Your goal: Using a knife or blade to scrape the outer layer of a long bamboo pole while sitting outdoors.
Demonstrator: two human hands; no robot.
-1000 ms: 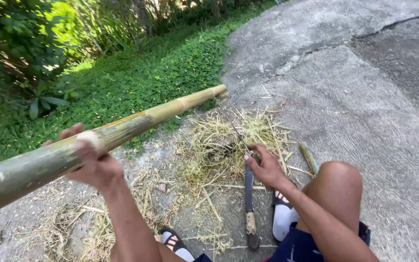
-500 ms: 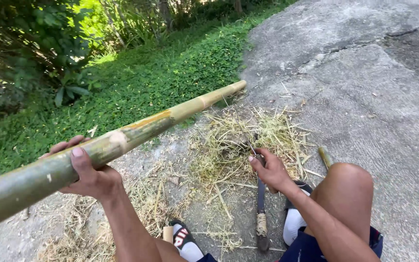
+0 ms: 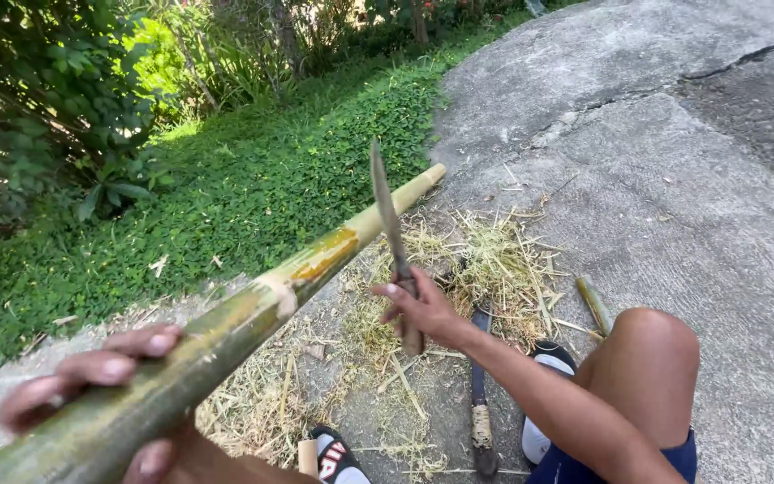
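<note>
A long green bamboo pole slants from the lower left up to its far end near the concrete's edge. My left hand grips it from underneath near the camera. My right hand holds a long knife by its wooden handle, blade pointing up beside the pole. A second knife lies on the ground just below that hand, handle toward me.
Dry bamboo shavings litter the concrete ahead of my knee. A short cut bamboo piece lies to the right. My sandalled feet rest on the ground. Green ground cover and shrubs fill the left.
My right hand has lifted a knife off the ground and raised it blade-up beside the pole. The pole has come nearer to the camera.
</note>
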